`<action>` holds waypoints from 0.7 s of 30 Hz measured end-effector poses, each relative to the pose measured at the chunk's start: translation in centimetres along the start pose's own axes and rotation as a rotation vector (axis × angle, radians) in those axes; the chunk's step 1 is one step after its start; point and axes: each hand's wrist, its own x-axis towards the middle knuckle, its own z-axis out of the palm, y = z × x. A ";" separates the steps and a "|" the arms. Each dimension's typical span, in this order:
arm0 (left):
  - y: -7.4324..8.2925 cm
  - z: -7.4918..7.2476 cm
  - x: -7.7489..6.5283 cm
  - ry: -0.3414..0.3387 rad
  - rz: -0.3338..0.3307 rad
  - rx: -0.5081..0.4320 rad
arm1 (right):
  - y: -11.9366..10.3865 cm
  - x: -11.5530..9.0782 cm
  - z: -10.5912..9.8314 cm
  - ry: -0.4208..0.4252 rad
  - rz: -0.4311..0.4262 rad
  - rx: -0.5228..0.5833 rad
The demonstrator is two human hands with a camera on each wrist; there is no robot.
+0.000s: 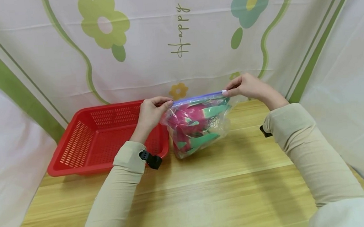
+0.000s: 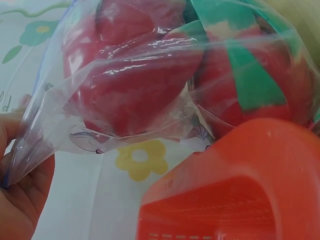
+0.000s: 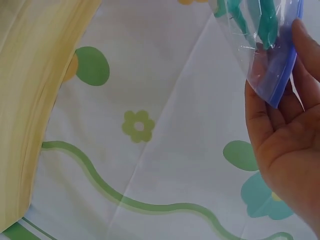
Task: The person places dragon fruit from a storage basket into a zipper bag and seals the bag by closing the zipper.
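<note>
A clear zip bag (image 1: 224, 119) with a blue-purple zip strip (image 1: 196, 97) hangs upright between the two hands, its bottom close to the tabletop. Inside it are pink dragon fruits (image 1: 192, 115) with green scales, seen large in the left wrist view as dragon fruits (image 2: 135, 85) behind creased plastic. My left hand (image 1: 151, 112) pinches the top left corner of the bag. At the top right end, by a small white slider (image 1: 224, 93), my right hand (image 1: 247, 86) pinches the strip. The right wrist view shows that right hand (image 3: 287, 125) with thumb and fingers on the bag's corner.
A red plastic basket (image 1: 77, 169) with slotted walls stands on the left of the wooden table (image 1: 192, 198), beside the bag and under the left forearm. Behind the table hangs a white cloth (image 1: 152, 59) printed with flowers.
</note>
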 end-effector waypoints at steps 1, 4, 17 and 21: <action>0.0 0.0 0.0 0.001 0.000 0.005 | 0.0 0.0 0.0 0.002 0.004 -0.001; 0.0 -0.1 0.0 0.002 -0.003 0.016 | -0.1 0.1 -0.1 0.012 0.011 -0.007; -0.1 0.0 0.2 0.006 -0.006 0.018 | 0.8 -0.4 -0.6 0.043 0.039 0.051; -0.2 0.0 0.3 0.011 -0.026 0.028 | 1.5 -0.5 -0.9 0.049 0.059 0.078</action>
